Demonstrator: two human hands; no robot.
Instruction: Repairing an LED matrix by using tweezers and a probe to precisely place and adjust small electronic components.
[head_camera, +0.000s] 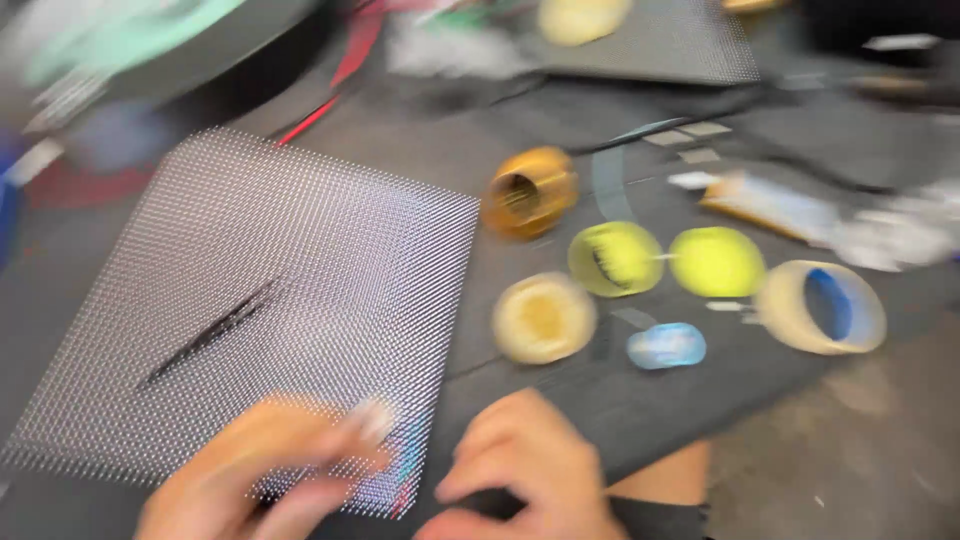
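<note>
Two hands (390, 480) — one mesh panel (260, 290)

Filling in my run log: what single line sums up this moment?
left hand: on near edge of square dotted grey panel | right hand: fist on dark work surface | yellow round tape rolls beyond | frame blurred

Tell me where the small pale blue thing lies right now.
In the head view, the small pale blue thing lies right of centre on the dark mat, between the cream tape roll and the wide beige roll.
</note>
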